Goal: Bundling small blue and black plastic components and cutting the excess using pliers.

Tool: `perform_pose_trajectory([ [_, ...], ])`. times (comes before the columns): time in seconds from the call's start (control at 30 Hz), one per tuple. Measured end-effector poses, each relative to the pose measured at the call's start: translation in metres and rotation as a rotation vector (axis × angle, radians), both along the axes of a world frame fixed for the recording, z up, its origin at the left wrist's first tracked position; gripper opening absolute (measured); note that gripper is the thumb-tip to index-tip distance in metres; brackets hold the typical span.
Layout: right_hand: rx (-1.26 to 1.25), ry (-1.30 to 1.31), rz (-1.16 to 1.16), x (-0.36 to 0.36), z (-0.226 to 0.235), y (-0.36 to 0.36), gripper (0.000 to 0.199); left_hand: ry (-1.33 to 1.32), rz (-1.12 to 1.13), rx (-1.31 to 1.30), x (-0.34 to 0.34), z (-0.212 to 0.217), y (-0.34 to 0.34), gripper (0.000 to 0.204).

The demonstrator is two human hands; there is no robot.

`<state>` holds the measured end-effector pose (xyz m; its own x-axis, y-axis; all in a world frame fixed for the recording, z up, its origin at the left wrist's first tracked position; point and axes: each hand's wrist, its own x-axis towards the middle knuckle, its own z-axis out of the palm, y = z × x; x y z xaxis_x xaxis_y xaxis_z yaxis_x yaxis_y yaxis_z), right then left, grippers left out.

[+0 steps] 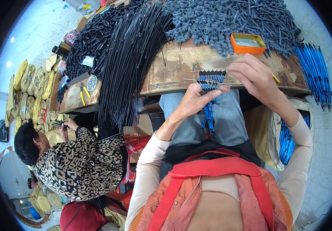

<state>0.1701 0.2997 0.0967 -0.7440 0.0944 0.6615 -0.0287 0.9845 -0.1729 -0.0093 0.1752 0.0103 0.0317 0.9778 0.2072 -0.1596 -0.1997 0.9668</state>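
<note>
My left hand (204, 99) is closed around a fan of slim blue rods with black ends (209, 111), held above my lap just off the table's front edge. The rods' black tips stand side by side in a row at the top, and their other ends hang down between my knees. A thin metal wire (191, 79) lies across the rods by my left thumb. Another thin metal wire (195, 71) crosses at the row of tips. At its right end, my right hand (253, 75) pinches with thumb and forefinger, its other fingers curled; the fingertips partly hide that end.
On the wooden table (181, 65) lie long black rods (131, 57), heaps of grey plastic pieces (212, 23) and an orange tin (248, 44) of thin wires. Yellow-handled pliers (83, 93) lie left. Blue rods (316, 73) lean at right, above a sack (273, 134). A co-worker (73, 161) sits left.
</note>
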Motion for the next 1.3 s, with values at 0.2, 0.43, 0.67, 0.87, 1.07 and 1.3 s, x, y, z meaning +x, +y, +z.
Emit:
perform_pose_trajectory([
  [0.2, -0.592, 0.337, 0.003, -0.014, 0.014, 0.025, 0.028, 0.003, 0.058, -0.090, 0.009, 0.024, -0.021, 0.021],
  [0.43, -1.145, 0.068, 0.638, -0.047, -0.034, -0.034, 0.083, 0.100, 0.150, -0.006, 0.015, 0.148, -0.044, 0.020],
  [0.67, -2.180, -0.278, 0.780, -0.043, -0.082, -0.057, 0.091, -0.027, 0.216, -0.067, -0.073, 0.122, 0.053, 0.019],
  [0.87, -1.824, -0.191, 0.734, -0.025, -0.092, -0.078, 0.085, 0.009, 0.266, 0.047, -0.001, 0.124, -0.040, 0.028],
  [1.07, -1.893, -0.058, 0.769, -0.044, -0.148, -0.058, 0.083, 0.299, 0.145, 0.071, 0.021, 0.048, -0.072, 0.018],
  [1.3, -1.559, 0.104, 0.083, -0.031, -0.193, -0.060, 0.064, 0.018, 0.315, -0.179, 0.011, -0.038, -0.033, 0.019],
])
